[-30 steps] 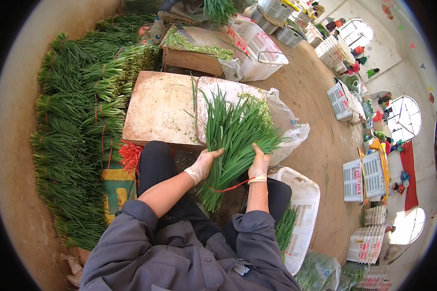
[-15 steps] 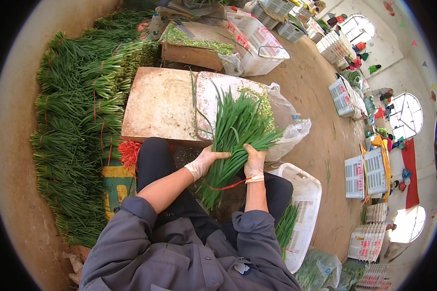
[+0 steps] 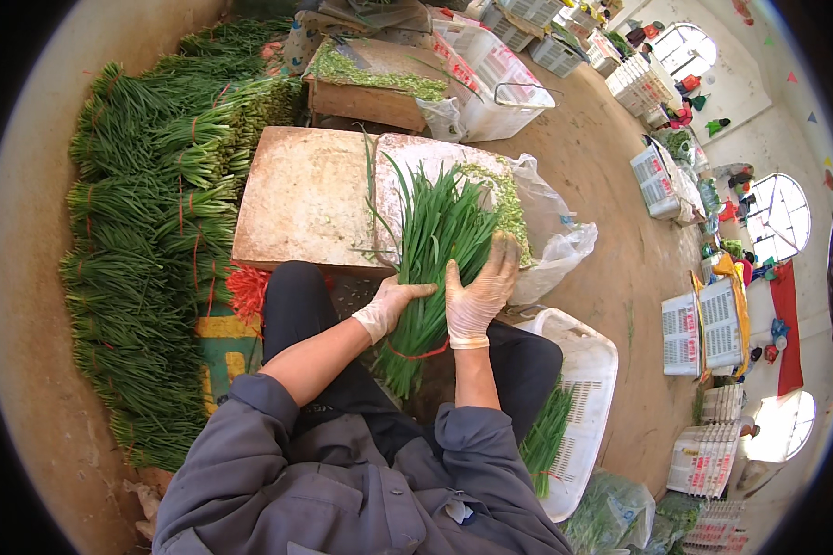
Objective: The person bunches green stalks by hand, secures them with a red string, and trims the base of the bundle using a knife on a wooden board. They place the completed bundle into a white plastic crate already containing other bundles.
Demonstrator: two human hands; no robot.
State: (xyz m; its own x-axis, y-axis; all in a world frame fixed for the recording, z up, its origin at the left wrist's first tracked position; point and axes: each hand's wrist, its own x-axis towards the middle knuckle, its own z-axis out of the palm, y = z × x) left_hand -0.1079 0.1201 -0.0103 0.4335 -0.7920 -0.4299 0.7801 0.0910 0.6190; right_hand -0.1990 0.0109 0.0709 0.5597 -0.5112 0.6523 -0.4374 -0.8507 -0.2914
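A thick bunch of long green garlic chives (image 3: 440, 231) stands tilted between my knees, its upper leaves spread over the board. My left hand (image 3: 393, 305), in a thin whitish glove, grips the bunch from its left side. Gloved the same way, my right hand (image 3: 483, 289) lies along the bunch's right side with thumb up and fingers stretched out. Around the lower part of the bunch runs a red tie (image 3: 418, 353), below both hands. My left fingers are partly hidden behind the leaves.
Tied chive bundles (image 3: 139, 259) are stacked along the left wall. Before me lies a worn board (image 3: 301, 199) littered with trimmings, a clear plastic bag (image 3: 560, 250) at its right. A white crate (image 3: 588, 388) holding chives stands by my right knee. More crates (image 3: 703, 328) line the far right.
My right hand has let go of the leaves on the right and now lies flat against the bunch. The spread leaves are gathered closer together. My left hand keeps its hold.
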